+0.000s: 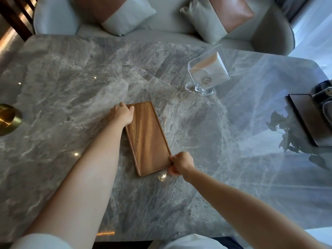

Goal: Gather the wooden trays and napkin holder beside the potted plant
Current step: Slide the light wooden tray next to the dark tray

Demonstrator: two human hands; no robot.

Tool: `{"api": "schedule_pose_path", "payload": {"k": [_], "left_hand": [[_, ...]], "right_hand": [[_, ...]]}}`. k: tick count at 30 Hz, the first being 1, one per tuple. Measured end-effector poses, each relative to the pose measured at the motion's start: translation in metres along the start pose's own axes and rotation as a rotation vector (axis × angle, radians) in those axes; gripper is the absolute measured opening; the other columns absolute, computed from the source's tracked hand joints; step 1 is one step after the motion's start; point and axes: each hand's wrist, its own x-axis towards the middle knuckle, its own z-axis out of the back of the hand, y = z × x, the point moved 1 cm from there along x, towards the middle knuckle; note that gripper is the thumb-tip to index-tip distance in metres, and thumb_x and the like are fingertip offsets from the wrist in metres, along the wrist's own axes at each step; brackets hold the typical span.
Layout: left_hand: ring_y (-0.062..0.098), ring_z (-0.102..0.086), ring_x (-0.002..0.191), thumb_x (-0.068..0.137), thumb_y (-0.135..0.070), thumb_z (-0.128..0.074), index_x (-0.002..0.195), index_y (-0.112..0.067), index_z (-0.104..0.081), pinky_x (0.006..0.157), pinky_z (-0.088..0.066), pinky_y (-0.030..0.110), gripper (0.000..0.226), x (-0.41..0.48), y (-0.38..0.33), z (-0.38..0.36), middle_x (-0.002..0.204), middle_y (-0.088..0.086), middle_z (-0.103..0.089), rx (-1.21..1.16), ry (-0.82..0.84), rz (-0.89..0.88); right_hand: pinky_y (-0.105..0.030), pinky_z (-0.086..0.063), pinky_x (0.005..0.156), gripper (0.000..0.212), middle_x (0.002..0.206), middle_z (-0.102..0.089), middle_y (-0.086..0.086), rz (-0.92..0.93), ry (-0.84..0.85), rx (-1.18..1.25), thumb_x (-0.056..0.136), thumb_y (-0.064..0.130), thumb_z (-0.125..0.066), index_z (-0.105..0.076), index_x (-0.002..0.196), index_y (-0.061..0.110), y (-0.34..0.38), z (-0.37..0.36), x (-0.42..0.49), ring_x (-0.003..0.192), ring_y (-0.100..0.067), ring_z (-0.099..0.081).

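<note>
A long brown wooden tray lies flat on the grey marble table, near the middle. My left hand grips its far left corner, thumb on the tray's inside. My right hand grips its near right corner. A clear acrylic napkin holder with white napkins stands upright beyond the tray to the right, apart from both hands. A darker wooden tray lies at the right edge with dark objects on it. The plant itself is out of view; only its leafy reflection shows on the table.
A brass round object sits at the table's left edge. A pale sofa with several cushions runs along the far side. A rounded chair back stands at the far right corner.
</note>
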Motion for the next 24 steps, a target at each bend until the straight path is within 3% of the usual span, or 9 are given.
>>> {"api": "schedule_pose_path", "payload": {"k": [3,9,17,24], "left_hand": [[0.038,-0.038,0.128,0.096,-0.041,-0.028,0.134,0.000,-0.033,0.101,-0.036,0.048,0.056,-0.001,-0.009,0.016,0.139,0.023,-0.041,-0.021,-0.053,0.007],[0.039,-0.041,0.126,0.096,-0.039,-0.028,0.132,0.000,-0.036,0.099,-0.037,0.046,0.054,-0.003,-0.049,0.058,0.138,0.024,-0.043,-0.093,-0.190,-0.017],[0.040,-0.044,0.124,0.096,-0.039,-0.028,0.131,-0.001,-0.038,0.096,-0.040,0.047,0.053,-0.015,-0.147,0.105,0.136,0.024,-0.047,-0.157,-0.335,-0.112],[0.041,-0.044,0.123,0.096,-0.039,-0.028,0.131,0.000,-0.038,0.097,-0.040,0.048,0.053,-0.035,-0.260,0.100,0.136,0.025,-0.046,-0.131,-0.331,-0.236]], "right_hand": [[-0.036,-0.054,0.054,0.032,0.057,-0.056,-0.016,0.050,-0.008,0.052,0.088,0.012,-0.050,-0.046,0.057,0.009,0.012,0.012,-0.002,0.042,-0.023,-0.054],[-0.021,-0.048,0.036,0.032,0.048,-0.055,-0.010,0.206,-0.047,0.132,0.090,0.016,-0.052,-0.048,0.059,0.009,0.041,0.057,-0.001,0.033,-0.013,-0.053],[-0.019,-0.045,0.034,0.023,0.049,-0.056,-0.009,0.361,-0.161,0.191,0.090,0.018,-0.052,-0.051,0.069,0.010,0.068,0.150,0.004,0.036,-0.015,-0.053],[-0.021,-0.046,0.035,0.025,0.048,-0.056,-0.008,0.386,-0.285,0.269,0.090,0.020,-0.055,-0.052,0.066,0.012,0.052,0.251,0.016,0.031,-0.010,-0.052]]}}
